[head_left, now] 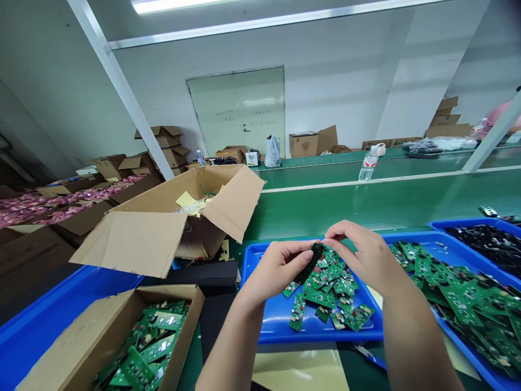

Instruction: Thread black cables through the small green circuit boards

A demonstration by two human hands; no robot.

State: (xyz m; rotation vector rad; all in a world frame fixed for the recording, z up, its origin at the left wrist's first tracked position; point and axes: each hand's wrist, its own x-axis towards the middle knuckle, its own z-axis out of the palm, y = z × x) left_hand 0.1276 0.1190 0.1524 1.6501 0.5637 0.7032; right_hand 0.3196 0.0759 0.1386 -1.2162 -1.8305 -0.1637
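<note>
My left hand (285, 263) is closed on a narrow, dark green circuit board (310, 265), tilted above the middle blue tray (280, 323). At the board's upper end, my right hand (362, 252) has thumb and forefinger pinched together. Whatever sits between those fingertips is too small to make out. Several green circuit boards (321, 296) with small parts lie loose in the tray under both hands.
More boards fill a right-hand blue tray (464, 293) and an open carton (101, 347) at lower left. Black parts (484, 247) lie in a far-right tray. A blue-handled tool (370, 357) rests near my right forearm. A large open box (142, 233) stands left; a water bottle (369, 165) stands behind.
</note>
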